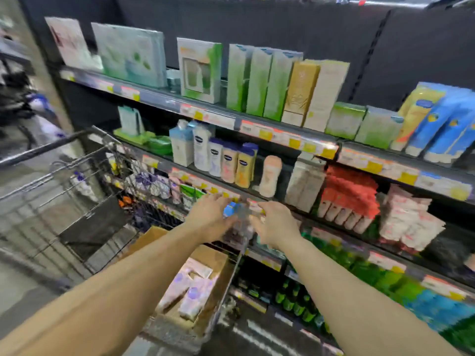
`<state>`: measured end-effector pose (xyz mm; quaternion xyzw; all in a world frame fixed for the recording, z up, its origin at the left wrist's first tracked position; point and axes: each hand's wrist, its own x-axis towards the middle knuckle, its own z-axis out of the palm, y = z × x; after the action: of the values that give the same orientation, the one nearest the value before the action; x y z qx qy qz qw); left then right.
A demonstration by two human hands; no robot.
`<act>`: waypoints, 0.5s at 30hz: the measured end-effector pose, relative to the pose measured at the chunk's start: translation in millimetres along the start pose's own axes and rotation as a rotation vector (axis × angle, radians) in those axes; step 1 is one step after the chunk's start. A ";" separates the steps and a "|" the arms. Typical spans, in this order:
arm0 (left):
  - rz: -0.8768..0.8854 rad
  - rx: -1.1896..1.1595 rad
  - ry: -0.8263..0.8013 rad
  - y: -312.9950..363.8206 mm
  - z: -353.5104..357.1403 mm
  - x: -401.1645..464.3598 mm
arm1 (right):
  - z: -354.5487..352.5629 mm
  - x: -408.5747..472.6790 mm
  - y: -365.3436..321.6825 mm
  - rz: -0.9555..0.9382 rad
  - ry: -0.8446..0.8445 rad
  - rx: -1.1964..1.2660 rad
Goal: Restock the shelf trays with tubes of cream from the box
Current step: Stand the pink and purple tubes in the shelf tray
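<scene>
1. Left hand [210, 217] and right hand [276, 222] reach forward together to the front edge of a shelf [321, 222], both arms outstretched; the picture is blurred by motion.
2. Between the two hands lies a clear tray [240, 227], seen only as a smeared transparent shape with a patch of blue at its top. Left hand sits on its left side, right hand on its right.
3. Left hand: fingers extended toward the tray, somewhat curled at the tips. Whether they grip the tray or merely touch it cannot be told.
4. Right hand: fingers bent downward at the tray's right edge; the blur hides any contact, so its hold cannot be told either.
5. The box [205, 291], brown card with flaps open, sits below and nearer than the hands, inside a wire cart [77, 201], under the left forearm.
6. Tubes [190, 294] lie flat in the box, white with lilac marks. About three or four can be made out; an exact count is not possible.
7. Neither hand touches the box or the tubes; both are well above them.
8. Count of other things: one cart, one box, four shelf levels in view, each carrying boxed or bottled goods and a strip of price labels [295, 142].
</scene>
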<state>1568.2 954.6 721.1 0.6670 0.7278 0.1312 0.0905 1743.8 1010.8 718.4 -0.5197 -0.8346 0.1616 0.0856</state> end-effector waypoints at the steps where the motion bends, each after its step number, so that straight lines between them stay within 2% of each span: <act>1: -0.035 0.000 0.005 -28.0 -0.6 -2.7 | 18.0 12.2 -19.1 -0.031 -0.009 -0.004; 6: -0.133 0.037 -0.045 -177.0 1.8 -10.9 | 120.3 73.1 -106.9 -0.021 -0.138 0.109; 9: -0.180 0.027 -0.128 -250.4 20.0 -12.5 | 188.0 98.2 -134.0 0.083 -0.313 0.181; 11: -0.214 0.001 -0.186 -282.4 36.1 -11.2 | 227.3 106.0 -139.5 0.190 -0.411 0.208; 15: -0.223 -0.037 -0.268 -319.7 88.2 -4.0 | 288.6 105.9 -126.0 0.332 -0.490 0.176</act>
<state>1292.8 932.6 537.5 0.5917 0.7763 0.0439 0.2128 1501.1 1002.1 491.6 -0.5851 -0.7168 0.3655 -0.1013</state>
